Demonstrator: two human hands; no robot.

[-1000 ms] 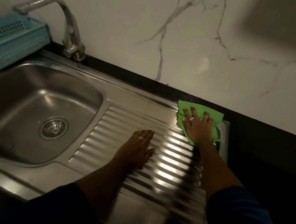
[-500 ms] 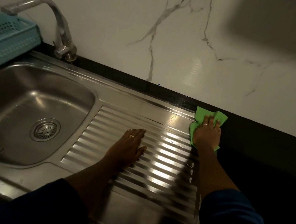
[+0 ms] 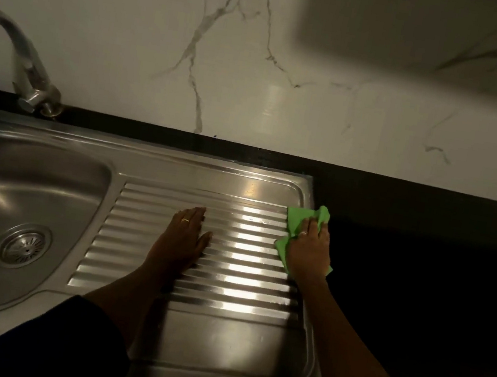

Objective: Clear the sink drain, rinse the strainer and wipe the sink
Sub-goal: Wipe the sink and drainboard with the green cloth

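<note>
Right hand point(image 3: 308, 252) seems to grip the green cloth point(image 3: 302, 219) under its palm; soft, floppy stuff, best held wadded.

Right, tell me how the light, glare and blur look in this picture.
Head view: dim overall; bright glare bands on the drainboard ridges between the left hand and right hand; faint reflection on the marble wall; the tap is smeared by blur.
</note>
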